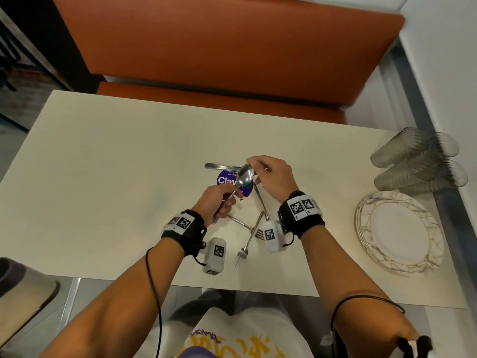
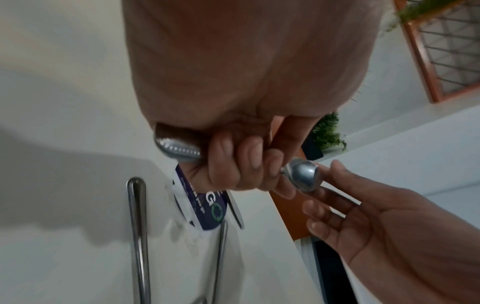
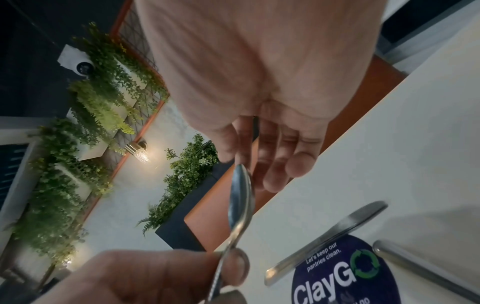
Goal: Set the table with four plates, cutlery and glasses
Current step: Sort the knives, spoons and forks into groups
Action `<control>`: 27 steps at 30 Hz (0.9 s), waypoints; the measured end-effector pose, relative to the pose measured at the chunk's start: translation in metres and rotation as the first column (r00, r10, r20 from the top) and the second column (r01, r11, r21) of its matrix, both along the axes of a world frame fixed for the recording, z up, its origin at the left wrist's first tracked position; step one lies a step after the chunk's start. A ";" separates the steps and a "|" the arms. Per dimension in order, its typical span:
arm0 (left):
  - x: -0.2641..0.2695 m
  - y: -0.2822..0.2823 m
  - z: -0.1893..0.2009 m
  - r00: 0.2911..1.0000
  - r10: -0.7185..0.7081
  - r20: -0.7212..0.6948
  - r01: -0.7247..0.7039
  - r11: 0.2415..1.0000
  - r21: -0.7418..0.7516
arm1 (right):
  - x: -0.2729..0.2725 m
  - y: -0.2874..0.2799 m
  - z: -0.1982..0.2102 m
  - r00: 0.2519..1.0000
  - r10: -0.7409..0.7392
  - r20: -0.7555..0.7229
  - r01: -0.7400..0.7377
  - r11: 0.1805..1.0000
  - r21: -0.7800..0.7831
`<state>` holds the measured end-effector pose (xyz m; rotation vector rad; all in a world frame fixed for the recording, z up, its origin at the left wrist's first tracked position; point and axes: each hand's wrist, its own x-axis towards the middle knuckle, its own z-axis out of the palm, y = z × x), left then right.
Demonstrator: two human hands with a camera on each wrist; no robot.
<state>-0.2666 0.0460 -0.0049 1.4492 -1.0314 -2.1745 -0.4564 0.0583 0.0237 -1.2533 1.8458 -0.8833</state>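
My left hand (image 1: 224, 200) grips a steel spoon (image 1: 244, 176) by its handle and holds it bowl-up above the white table (image 1: 103, 164). In the left wrist view the curled fingers (image 2: 246, 164) wrap the handle and the spoon's bowl (image 2: 303, 174) sticks out. My right hand (image 1: 258, 165) hovers just right of the bowl with its fingers (image 2: 327, 195) straight and lying against it. On the table below lie a knife (image 1: 216, 166) and two forks (image 1: 243, 251). A stack of marbled plates (image 1: 366, 228) and several clear glasses (image 1: 418, 161) sit at the right edge.
A round purple ClayGO sticker (image 1: 224, 180) marks the table under the cutlery. An orange bench (image 1: 219, 47) runs along the far side. A wall and metal rail border the table on the right. A grey object (image 1: 23, 282) sits at the near left.
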 end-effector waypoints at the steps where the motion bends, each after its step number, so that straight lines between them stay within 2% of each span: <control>1: 0.001 -0.003 0.000 0.999 -0.031 0.019 0.031 0.999 -0.015 | -0.002 -0.002 0.000 1.000 0.014 -0.019 -0.014 1.000 -0.002; 6: -0.002 -0.025 0.004 0.987 -0.114 0.113 0.124 0.989 -0.086 | -0.014 -0.017 -0.002 1.000 0.019 -0.005 -0.019 1.000 -0.011; 10: -0.010 -0.046 0.003 0.971 -0.142 0.192 0.166 0.979 -0.120 | -0.017 -0.033 -0.007 0.990 0.047 -0.130 -0.052 0.998 -0.040; 12: -0.015 -0.057 0.005 0.947 -0.170 0.272 0.225 0.956 -0.189 | -0.019 -0.041 -0.014 0.978 0.048 -0.201 -0.055 0.998 -0.033; 14: -0.018 -0.067 0.004 0.904 -0.197 0.379 0.320 0.900 -0.296 | -0.023 -0.047 -0.022 0.970 0.044 -0.239 -0.048 0.999 -0.013; 18: -0.017 -0.082 -0.011 0.811 -0.218 0.542 0.489 0.763 -0.424 | -0.031 -0.054 -0.045 0.980 -0.002 -0.197 0.013 0.998 0.054; 21: -0.017 -0.091 -0.028 0.762 -0.200 0.616 0.556 0.689 -0.465 | -0.034 -0.053 -0.067 0.987 -0.081 -0.136 0.092 0.993 0.075; 23: -0.019 -0.094 -0.041 0.716 -0.187 0.673 0.620 0.613 -0.489 | -0.033 -0.047 -0.079 0.986 -0.127 -0.111 0.135 0.988 0.072; 27: -0.025 -0.093 -0.061 0.632 -0.146 0.761 0.718 0.481 -0.504 | -0.030 -0.037 -0.102 0.979 -0.167 -0.117 0.184 0.971 0.154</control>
